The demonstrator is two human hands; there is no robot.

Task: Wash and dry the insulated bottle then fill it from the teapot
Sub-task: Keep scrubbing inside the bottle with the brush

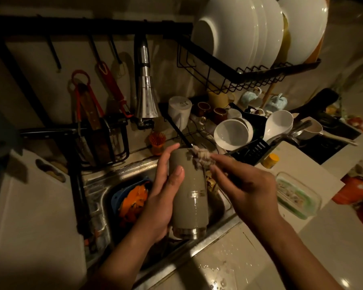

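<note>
Head view, bottle: the grey insulated bottle [189, 197] is over the sink [92, 181], with its steel-banded end toward the camera.
Left hand: the left hand [161, 197] wraps the bottle's left side, thumb on the front, fingers curled behind.
Right hand: the right hand [245, 183], just right of the bottle's far end, pinches a soapy scrubber [201, 156] that touches that end.
Edges: the sink's near rim lies just under the steel end; the faucet [146, 97] stands behind it on the left, and a dish rack [254, 148] of bowls is close behind on the right.
Open room: wet desk [239, 260] at near right.
Writing: pale print on the bottle's side, upside down and unreadable.
</note>
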